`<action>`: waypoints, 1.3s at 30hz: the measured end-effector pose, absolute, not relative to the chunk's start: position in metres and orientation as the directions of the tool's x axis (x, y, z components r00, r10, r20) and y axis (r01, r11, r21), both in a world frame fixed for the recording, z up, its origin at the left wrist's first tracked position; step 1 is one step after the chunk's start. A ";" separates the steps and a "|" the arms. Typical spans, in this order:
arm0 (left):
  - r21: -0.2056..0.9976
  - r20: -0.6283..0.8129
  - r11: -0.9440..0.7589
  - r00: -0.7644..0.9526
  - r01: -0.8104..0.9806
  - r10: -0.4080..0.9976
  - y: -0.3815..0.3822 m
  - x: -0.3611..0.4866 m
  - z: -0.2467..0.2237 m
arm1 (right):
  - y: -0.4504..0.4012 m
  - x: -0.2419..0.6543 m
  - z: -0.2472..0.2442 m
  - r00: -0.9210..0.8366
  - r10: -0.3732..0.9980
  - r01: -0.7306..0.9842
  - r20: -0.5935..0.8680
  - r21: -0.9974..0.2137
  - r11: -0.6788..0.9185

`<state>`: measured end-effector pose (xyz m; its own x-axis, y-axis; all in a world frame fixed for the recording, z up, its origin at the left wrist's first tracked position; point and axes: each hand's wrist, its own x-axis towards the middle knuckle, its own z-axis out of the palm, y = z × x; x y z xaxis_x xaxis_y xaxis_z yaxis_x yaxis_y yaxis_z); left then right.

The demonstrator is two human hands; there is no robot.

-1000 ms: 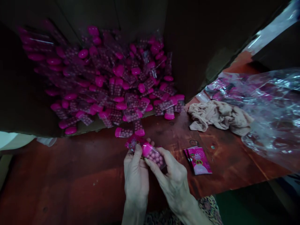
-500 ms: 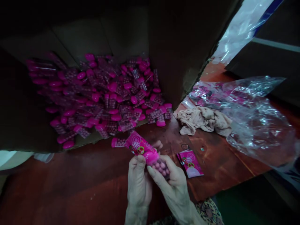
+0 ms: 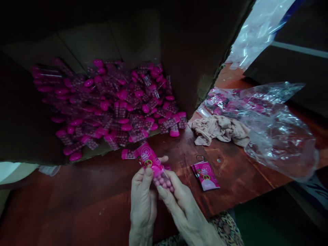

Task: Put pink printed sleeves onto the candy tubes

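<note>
Both of my hands hold a clear tube of pink candy balls [image 3: 162, 181], its top end inside a pink printed sachet [image 3: 148, 159]. My left hand [image 3: 142, 201] grips the sachet end and tube between thumb and fingers. My right hand [image 3: 179, 208] pinches the tube's lower part. Just beyond my fingers, a single pink-capped tube [image 3: 128, 154] lies at the edge of a large heap of similar tubes in clear wrappers [image 3: 107, 106]. A small stack of pink sachets [image 3: 205, 176] lies to the right of my right hand.
The heap sits inside a dark cardboard box [image 3: 184, 58] on a scuffed reddish-brown wooden table [image 3: 230, 177]. A beige cloth [image 3: 220, 130] and a crumpled clear plastic bag [image 3: 279, 136] holding pink packets lie at the right.
The pink sachet now covers the tube's cap end, with its print facing up. My hands have shifted slightly left, and the view has tilted, lowering the heap in the picture.
</note>
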<state>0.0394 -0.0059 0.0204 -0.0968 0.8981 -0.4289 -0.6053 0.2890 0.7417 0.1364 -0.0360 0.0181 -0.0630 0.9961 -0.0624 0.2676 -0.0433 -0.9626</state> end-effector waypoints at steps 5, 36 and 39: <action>0.697 -0.501 0.308 -0.133 -0.647 0.855 -0.007 0.044 0.021 | -0.034 0.124 0.015 0.043 0.999 0.245 -0.008 -0.969 -0.018; 0.617 -0.643 0.461 -0.071 -0.638 0.763 -0.032 0.035 0.034 | -0.031 0.139 0.028 -0.233 0.971 0.216 -0.044 -0.976 0.007; 0.644 -0.594 0.416 -0.076 -0.642 0.801 -0.026 0.030 0.035 | -0.033 0.144 0.024 -0.260 0.964 0.279 -0.047 -0.960 0.028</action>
<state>0.0295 -0.0261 0.0347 -0.0755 0.8012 -0.5936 -0.6422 0.4163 0.6436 0.1439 -0.0331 0.0242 -0.2605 0.9643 -0.0474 0.2787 0.0281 -0.9600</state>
